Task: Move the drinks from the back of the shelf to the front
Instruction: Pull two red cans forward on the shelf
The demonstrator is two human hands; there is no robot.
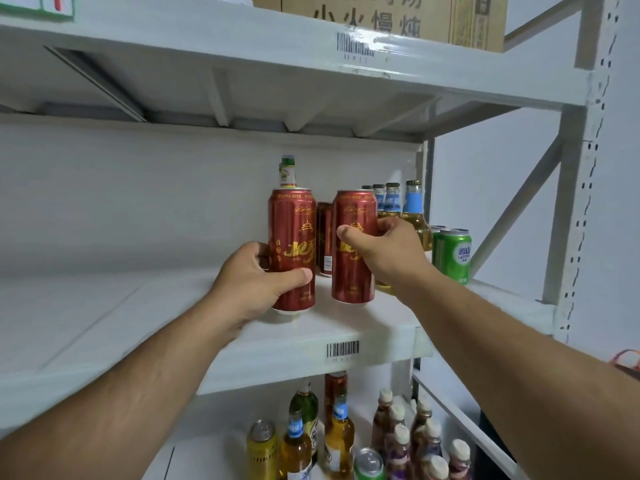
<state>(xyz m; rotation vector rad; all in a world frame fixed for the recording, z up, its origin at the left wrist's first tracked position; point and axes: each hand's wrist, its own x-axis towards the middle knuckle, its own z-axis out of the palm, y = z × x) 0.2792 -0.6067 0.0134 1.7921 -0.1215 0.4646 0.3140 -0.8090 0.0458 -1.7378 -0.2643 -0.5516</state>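
On the white middle shelf, going from the left, our left hand comes first: its grip wraps the lower part of a red can, thumb across the front and fingers round the left side, with the can upright near the shelf's front edge. Behind that can a green-capped bottle shows its neck, and in the gap between the two front cans a third red can stands farther back. Next, our right hand holds a second red can at mid-height, thumb on the front and fingers round the right side; this can is also upright, just beside the first but apart from it. To the right, blue-labelled bottles stand in a row toward the back, and a green can stands at the far right. A barcode label is stuck on the shelf's front lip. Below, on the lower shelf, more bottles and cans are crowded together. Above, a cardboard box sits on the top shelf.
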